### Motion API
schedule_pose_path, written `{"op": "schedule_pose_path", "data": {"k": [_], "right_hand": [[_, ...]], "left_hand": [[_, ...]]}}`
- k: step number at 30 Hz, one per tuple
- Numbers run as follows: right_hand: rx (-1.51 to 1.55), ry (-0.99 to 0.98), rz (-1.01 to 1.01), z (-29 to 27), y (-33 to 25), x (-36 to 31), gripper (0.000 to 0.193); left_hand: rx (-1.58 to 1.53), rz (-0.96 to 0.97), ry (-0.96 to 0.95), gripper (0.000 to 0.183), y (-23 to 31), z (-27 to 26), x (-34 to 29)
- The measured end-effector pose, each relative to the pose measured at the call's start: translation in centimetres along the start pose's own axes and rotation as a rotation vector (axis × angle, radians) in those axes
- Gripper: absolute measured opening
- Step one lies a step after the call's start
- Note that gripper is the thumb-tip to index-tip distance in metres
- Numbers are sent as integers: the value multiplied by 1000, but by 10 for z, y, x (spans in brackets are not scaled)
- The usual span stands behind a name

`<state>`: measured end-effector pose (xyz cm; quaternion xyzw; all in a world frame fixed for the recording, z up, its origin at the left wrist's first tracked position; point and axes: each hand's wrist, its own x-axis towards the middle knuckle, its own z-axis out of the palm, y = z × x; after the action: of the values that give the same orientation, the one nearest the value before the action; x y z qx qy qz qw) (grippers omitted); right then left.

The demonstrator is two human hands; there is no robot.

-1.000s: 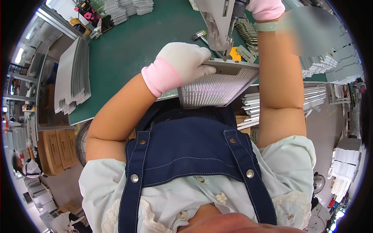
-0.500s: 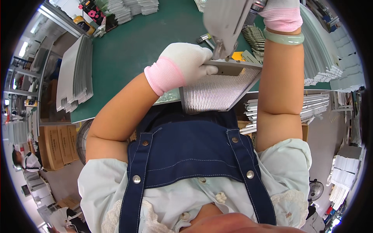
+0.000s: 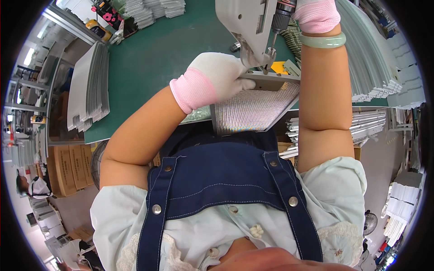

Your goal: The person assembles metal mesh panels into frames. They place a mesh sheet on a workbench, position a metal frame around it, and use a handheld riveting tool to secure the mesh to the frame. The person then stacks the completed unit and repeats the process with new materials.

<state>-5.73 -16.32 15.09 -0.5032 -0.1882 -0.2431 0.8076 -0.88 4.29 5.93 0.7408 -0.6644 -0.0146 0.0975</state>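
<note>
My left hand [image 3: 221,77], in a white glove with a pink cuff, grips the upper corner of a silver-framed mesh filter panel [image 3: 253,108]. The panel slants down off the near table edge toward my apron. My right hand [image 3: 314,13], gloved alike and partly cut off by the upper edge, is closed at a power screwdriver [image 3: 281,20]; its fingertips are hidden. A pale grey screw-feed head [image 3: 246,27] sits beside the driver, its metal nose down at the panel's upper frame edge, close to my left fingers.
Stacked panels stand on the green table [image 3: 158,58], one stack at left [image 3: 88,86] and a larger one at right [image 3: 368,58]. Metal strips [image 3: 293,40] and a yellow piece [image 3: 279,67] lie behind the filter. Cartons [image 3: 70,167] stand below left. Two people are far off at left.
The screwdriver and its feed head have shifted left and turned more upright, so the bit now shows. My right hand moved slightly up and left; my left hand and the panel have barely moved.
</note>
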Motion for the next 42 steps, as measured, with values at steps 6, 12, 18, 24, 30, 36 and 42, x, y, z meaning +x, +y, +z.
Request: {"op": "schedule_pose_path", "data": {"k": [6, 12, 18, 24, 30, 36, 42], "right_hand": [[-88, 62, -5, 6, -5, -8, 24], [-758, 360, -315, 51, -10, -19, 27], [-897, 401, -471, 89, -55, 0, 29], [-1409, 179, -798, 76, -101, 25, 31], [-1031, 391, -559, 88, -89, 16, 38], [-1751, 356, -412, -15, 6, -79, 28], [-1704, -50, 1117, -65, 110, -148, 55]], "left_hand": [[-53, -5, -12, 40, 3, -3, 2], [-104, 2, 67, 30, 2, -4, -6], [-187, -24, 28, 28, -14, -25, -45], [-270, -128, -61, 39, -3, -64, -73], [-227, -77, 245, 28, -28, -54, -126], [-634, -591, 784, 25, -99, -85, -301], [-757, -487, 911, 31, -100, -19, -250]]}}
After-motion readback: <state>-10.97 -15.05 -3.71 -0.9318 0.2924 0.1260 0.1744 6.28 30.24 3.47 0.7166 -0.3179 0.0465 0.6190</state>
